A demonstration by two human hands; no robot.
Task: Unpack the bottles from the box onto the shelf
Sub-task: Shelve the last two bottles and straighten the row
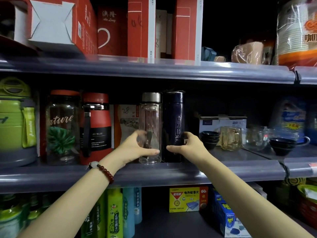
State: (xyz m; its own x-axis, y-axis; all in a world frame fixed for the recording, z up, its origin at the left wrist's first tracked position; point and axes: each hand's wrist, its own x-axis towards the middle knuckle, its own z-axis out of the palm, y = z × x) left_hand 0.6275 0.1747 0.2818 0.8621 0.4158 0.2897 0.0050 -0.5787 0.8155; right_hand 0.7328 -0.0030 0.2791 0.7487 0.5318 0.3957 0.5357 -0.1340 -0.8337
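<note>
A clear glass bottle with a silver cap stands upright on the middle grey shelf. My left hand grips its lower part, thumb across the front. Touching it on the right stands a dark blue flask, and my right hand curls round its lower part. The box the bottles came from is out of view.
Left of the clear bottle stand a red flask, a "nature" glass jar and a green jug. To the right are dark bowls, glass cups and a white carton. Red boxes fill the shelf above.
</note>
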